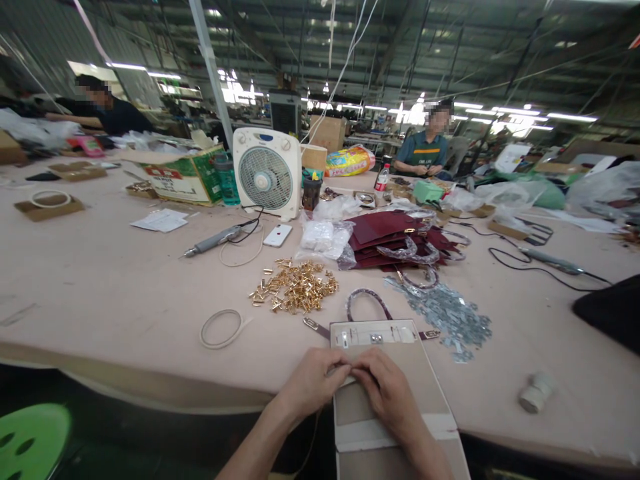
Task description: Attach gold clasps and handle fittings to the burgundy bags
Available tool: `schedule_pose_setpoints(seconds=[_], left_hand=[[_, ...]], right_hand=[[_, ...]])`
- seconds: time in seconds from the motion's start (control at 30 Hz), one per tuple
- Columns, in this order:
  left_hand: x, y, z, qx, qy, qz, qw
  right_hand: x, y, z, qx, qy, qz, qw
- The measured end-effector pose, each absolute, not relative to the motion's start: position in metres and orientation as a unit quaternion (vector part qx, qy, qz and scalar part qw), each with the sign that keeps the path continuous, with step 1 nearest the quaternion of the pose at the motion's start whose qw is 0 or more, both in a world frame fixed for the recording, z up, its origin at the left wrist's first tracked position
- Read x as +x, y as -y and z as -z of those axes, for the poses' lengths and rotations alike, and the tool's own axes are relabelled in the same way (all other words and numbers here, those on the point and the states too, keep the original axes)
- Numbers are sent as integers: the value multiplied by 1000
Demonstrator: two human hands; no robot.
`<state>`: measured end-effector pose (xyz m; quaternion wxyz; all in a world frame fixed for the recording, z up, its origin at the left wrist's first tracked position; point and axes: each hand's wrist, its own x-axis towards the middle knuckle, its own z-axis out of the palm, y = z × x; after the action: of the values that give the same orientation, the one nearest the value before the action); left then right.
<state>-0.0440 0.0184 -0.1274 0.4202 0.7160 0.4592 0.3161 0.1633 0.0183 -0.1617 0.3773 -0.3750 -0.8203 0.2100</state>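
Both my hands meet over a grey-beige board template that lies across the table's near edge. My left hand and my right hand have their fingers curled and pinched together at the same spot; what they pinch is too small to make out. At the board's far end a burgundy handbag piece with a wrapped handle and metal fittings sticks out. A heap of small gold metal clasps lies just beyond my left hand, and a scatter of silvery plates beyond my right.
Stacked burgundy bags, plastic packets, a white box fan, a phone, a pen-shaped tool, tape rings and a white roll are on the table. Two other people sit at the far side. A green stool stands below left.
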Motion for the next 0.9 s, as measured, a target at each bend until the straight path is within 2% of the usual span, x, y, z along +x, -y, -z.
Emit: schedule_pose_setpoints(seconds=[0.2,0.47,0.7,0.8,0.9], left_hand=[[-43,-17,128,712,-456,-326,422],[-38,-21,125,613,-502,-316,522],[-35,-28,131,567,-526,-300,558],[-37,-30,134,560,-524,-295,570],[-39,-32,135,549,-521,-300,580]], right_hand=[[165,-17,160,-372,832,-208,356],[164,-11,164,-379,830,-166,374],[165,-8,159,-364,832,-158,389],[167,-1,158,-349,831,-171,398],[173,14,158,-312,834,-237,388]])
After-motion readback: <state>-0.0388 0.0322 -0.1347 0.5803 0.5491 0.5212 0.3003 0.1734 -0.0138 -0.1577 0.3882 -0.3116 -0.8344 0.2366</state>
